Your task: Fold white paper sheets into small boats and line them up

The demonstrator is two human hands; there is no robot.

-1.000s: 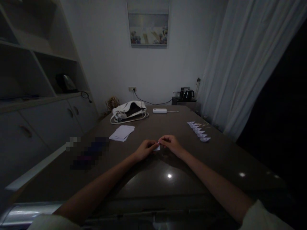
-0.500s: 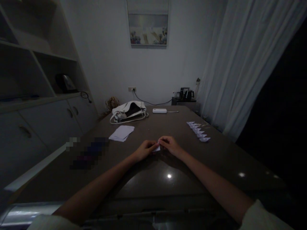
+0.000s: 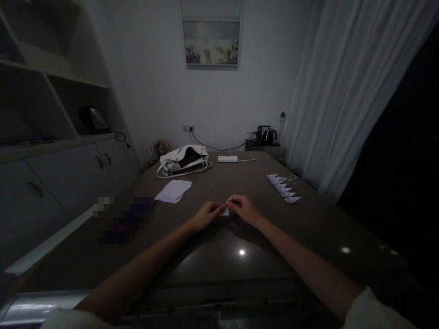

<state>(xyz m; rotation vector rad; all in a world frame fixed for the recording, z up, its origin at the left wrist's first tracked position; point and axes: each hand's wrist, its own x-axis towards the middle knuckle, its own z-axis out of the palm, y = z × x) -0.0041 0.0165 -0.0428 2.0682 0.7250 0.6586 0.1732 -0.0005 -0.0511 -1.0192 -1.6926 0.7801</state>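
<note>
A small folded piece of white paper (image 3: 225, 212) is held low over the table's middle, mostly covered by fingers. My left hand (image 3: 207, 215) grips it with the thumb on top. From the other side my right hand (image 3: 242, 208) pinches its upper edge, thumb and forefinger together, close to the left thumb. Off to the right stands a slanting row of several folded paper boats (image 3: 283, 189). A loose stack of white paper sheets (image 3: 173, 190) lies to the left, beyond my left hand.
A white handbag (image 3: 185, 160) sits at the table's far left, its strap lying forward. Near the far edge is a white power bank (image 3: 227, 159) with a short cable. A blurred dark patch (image 3: 130, 219) covers something on the left. The brown tabletop (image 3: 274, 256) reflects lights.
Both hands keep their hold on the paper and have barely moved. The small visible paper corner has shifted only slightly. The stack and the row of boats stay in place.
</note>
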